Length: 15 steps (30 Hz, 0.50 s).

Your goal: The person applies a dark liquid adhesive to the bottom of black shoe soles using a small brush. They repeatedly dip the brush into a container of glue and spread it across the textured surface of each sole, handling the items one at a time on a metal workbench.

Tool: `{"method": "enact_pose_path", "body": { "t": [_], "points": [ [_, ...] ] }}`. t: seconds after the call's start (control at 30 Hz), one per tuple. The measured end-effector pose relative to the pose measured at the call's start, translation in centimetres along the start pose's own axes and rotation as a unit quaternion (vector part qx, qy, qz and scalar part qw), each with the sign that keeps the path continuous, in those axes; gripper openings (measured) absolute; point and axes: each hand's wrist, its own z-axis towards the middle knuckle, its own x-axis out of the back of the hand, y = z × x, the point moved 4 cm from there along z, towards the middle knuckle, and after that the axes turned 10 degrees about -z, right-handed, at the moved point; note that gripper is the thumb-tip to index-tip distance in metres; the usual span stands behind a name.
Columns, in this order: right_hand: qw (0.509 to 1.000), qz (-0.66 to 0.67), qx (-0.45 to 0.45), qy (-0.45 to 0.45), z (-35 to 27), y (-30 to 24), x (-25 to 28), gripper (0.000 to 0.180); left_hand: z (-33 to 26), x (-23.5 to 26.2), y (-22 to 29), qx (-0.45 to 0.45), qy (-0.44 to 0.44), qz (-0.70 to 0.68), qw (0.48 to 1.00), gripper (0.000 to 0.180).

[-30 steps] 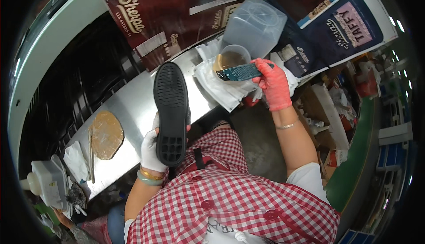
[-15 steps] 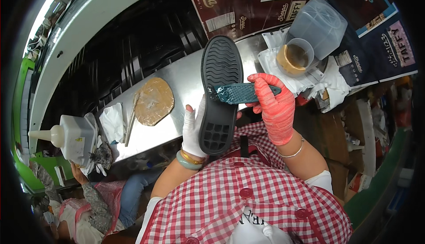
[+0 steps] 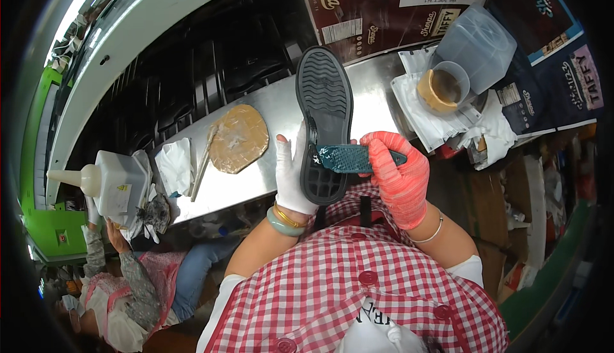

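Glue comes first on the far left: a grey jug (image 3: 118, 183) with a cone spout lies on the steel bench (image 3: 377, 100), far left of the black shoe sole (image 3: 326, 129). Beside the jug we see a crumpled white rag (image 3: 174, 164), then a thin stick (image 3: 202, 170), then a flat tan pad (image 3: 238, 138) just left of the sole. Below the jug another person (image 3: 128, 282) in a flowery sleeve sits low.

Next we see our left hand (image 3: 294, 177) in a white glove. Its fingers are closed around the heel end of the sole, thumb on the tread side. The sole stands up above the bench edge, toe pointing away from us, with its wavy tread facing us.

Then comes our right hand (image 3: 400, 177) in a red glove, just right of the sole's heel. Its fingers are curled tight around 1 dark teal brush (image 3: 348, 159). The brush lies across the heel part of the sole and touches it.

Up and to the right of the sole, 1 clear cup (image 3: 444, 87) with tan paste sits on white paper (image 3: 422, 116). A big cloudy plastic tub (image 3: 476, 46) stands right behind the cup. Dark printed boxes (image 3: 396, 7) lie behind the toe of the sole.
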Motion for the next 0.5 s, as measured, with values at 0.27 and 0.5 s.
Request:
{"method": "enact_pose_path", "body": {
  "t": [0.27, 0.5],
  "points": [
    [0.999, -0.032, -0.001, -0.04, -1.3, -0.7, -0.5, 0.015, 0.2, -0.4, 0.2, -0.008, 0.001, -0.047, 0.999, 0.081],
    [0.989, -0.103, 0.065, -0.081, -1.9, -1.0, -0.2, 0.014, -0.1, -0.6, 0.0, 0.013, -0.018, -0.084, 0.996, 0.085]
  ]
}}
